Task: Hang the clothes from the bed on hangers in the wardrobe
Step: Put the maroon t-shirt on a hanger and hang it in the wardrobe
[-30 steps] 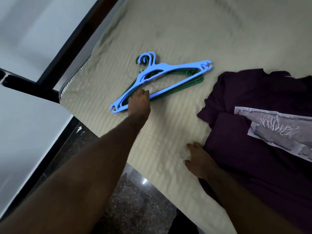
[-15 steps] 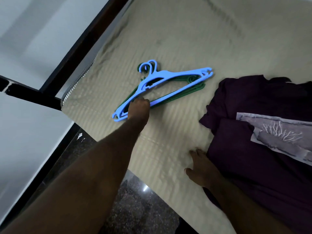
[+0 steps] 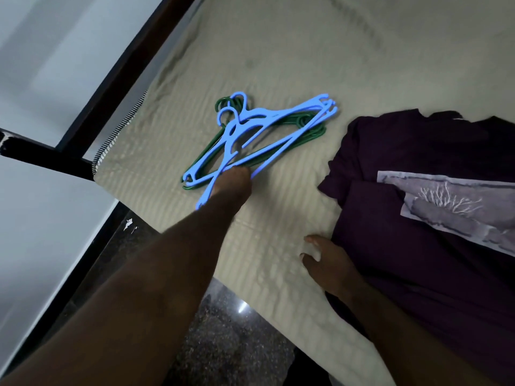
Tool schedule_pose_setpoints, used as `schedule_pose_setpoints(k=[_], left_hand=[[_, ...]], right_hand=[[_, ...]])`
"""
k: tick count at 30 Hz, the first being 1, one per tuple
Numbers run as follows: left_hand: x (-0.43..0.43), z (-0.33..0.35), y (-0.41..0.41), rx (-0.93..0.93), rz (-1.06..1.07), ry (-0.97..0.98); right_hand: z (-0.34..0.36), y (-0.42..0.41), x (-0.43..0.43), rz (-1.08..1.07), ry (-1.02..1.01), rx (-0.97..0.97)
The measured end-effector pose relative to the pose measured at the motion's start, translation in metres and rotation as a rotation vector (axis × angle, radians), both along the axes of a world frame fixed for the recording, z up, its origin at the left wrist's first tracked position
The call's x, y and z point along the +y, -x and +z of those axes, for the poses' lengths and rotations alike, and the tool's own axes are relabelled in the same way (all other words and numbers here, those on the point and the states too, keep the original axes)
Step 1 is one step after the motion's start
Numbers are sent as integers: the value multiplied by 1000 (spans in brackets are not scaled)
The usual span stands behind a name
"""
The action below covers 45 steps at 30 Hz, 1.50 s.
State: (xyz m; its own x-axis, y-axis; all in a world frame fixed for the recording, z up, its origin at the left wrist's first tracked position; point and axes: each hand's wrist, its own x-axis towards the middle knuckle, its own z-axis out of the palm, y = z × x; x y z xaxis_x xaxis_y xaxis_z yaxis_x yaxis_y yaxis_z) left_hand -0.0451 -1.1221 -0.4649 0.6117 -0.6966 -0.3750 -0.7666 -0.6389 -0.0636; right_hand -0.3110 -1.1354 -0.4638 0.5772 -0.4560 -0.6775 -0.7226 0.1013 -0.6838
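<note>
From the head view, the left hand [image 3: 231,185] has its grip closed on the lower bar of a blue hanger [image 3: 223,151], and that hanger now sits askew across the pile; a moment ago both blue ones lay flush together. It looks to me like one is being peeled off the stack, which is the first thing needed before any shirt goes on it. A second blue hanger [image 3: 284,118] and the green hangers [image 3: 306,135] stay beneath and beyond the grip, hooks pointing away from the wrist.

The right hand [image 3: 328,263] rests on the bed [image 3: 278,51] with fingers loosely spread, touching the near edge of the purple t-shirt [image 3: 418,274] but not holding it. The shirt lies well to the right of the left grip, flat, print up.

For room: open sheet lies between the grip and the shirt, so the hanger can be drawn across freely. To the left of the grip the mattress ends at a dark bed frame [image 3: 41,154], and just behind the wrist the bed's near edge drops to the floor [image 3: 223,344]. The wardrobe is not in sight.
</note>
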Motion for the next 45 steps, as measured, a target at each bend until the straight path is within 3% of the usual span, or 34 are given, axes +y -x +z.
schedule_pose_setpoints(k=[6,11,16,21,26,30,32,35,39,45], left_hand=[[8,4,26,134,141,124],[15,30,87,284,179,285],[10,38,140,255,154,273],[8,42,190,383,-42,253],[11,53,259,477,-226,217],[22,65,318,630,-420,523],[24,69,336,674,-332,681],[24,59,331,637,-26,767],[23,26,315,530,-5,499],[3,5,334,449,-385,-101]], right_hand=[[7,-9,-3,-110,30,-65],[29,-16,-24,-433,-44,-205],[32,0,-39,-488,-142,-269],[33,24,-47,-781,-258,-394],[37,79,-44,-1101,-342,-353],[24,167,-54,-1292,-362,-307],[20,220,-59,-1291,-360,-247],[17,286,-58,-1195,-303,-109],[11,348,-47,-1053,-177,70],[6,383,-12,-784,2,129]])
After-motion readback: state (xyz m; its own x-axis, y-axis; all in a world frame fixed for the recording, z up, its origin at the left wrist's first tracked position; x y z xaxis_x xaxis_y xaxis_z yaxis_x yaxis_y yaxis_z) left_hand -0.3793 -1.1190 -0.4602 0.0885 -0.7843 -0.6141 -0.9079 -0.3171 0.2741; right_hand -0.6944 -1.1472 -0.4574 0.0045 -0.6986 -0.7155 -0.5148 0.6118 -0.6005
